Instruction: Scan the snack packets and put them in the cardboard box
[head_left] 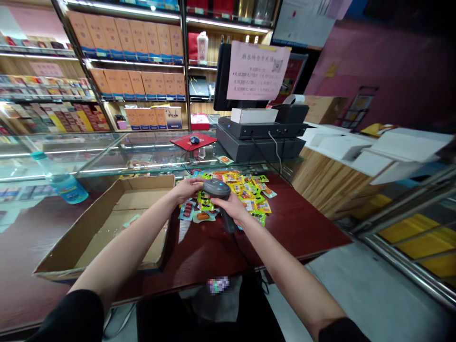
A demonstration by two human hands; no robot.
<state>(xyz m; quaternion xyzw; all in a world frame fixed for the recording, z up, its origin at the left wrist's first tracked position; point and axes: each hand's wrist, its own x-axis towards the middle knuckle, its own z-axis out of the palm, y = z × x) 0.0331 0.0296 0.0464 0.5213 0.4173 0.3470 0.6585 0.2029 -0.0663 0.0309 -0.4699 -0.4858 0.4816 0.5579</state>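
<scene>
My right hand [233,207] is wrapped round the handle of a dark grey barcode scanner [216,188], whose head shows a small blue light. Just left of it, my left hand [189,189] has its fingers closed at the edge of a green snack packet [205,201]; the scanner head partly hides the fingertips. Around and behind both hands lies a loose pile of small yellow and green snack packets [249,190]. Clear packets with sausage-like pieces lie at the near left of the pile, one with an orange piece [203,216] and one with dark red pieces [187,209].
A shallow cardboard box [89,228] with a small packet inside stands left on the dark red table [295,223]. Beyond it are a blue bottle [67,185], a glass counter [142,147], a mouse [194,139] on a red mat, and a register [260,142]. White boxes [342,142] stand right.
</scene>
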